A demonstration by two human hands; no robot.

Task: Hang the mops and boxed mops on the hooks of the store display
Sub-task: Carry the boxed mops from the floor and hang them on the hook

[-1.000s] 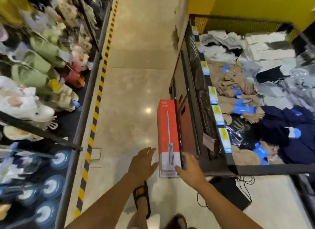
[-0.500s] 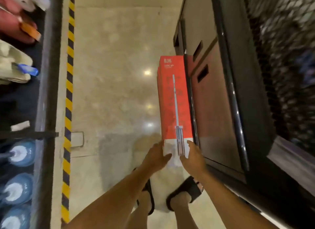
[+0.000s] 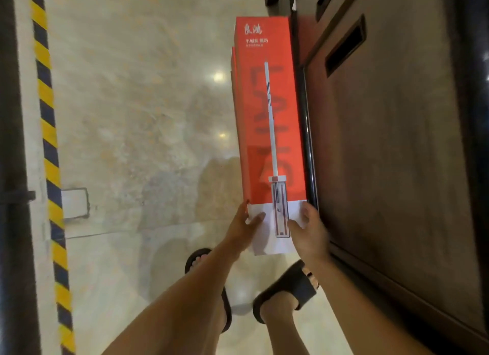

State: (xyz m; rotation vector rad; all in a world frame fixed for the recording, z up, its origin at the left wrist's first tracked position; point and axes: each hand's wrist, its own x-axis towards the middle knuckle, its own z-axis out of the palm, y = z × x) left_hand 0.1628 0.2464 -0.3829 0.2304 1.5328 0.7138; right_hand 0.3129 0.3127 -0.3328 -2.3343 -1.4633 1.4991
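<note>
- A person, seen from above, bends over a tall red-and-white boxed mop that lies along the foot of a dark wooden cabinet on a polished marble floor.
- The left hand is clamped on the box's white end at the side away from the cabinet, thumb laid across the top face and fingers wrapped around the edge.
- The right hand grips the same white end on the cabinet side, its thumb resting on the top face; the two hands sit apart, with the printed mop head between them.
- A second red box shows beneath the first, its edge peeking out on the side away from the cabinet; whether more lie under it cannot be told.
- Two feet in black sandals stand just short of the box's white end, close to the cabinet base.
- A yellow-and-black hazard stripe runs along the floor, well apart from the cabinet, across the aisle.
</note>
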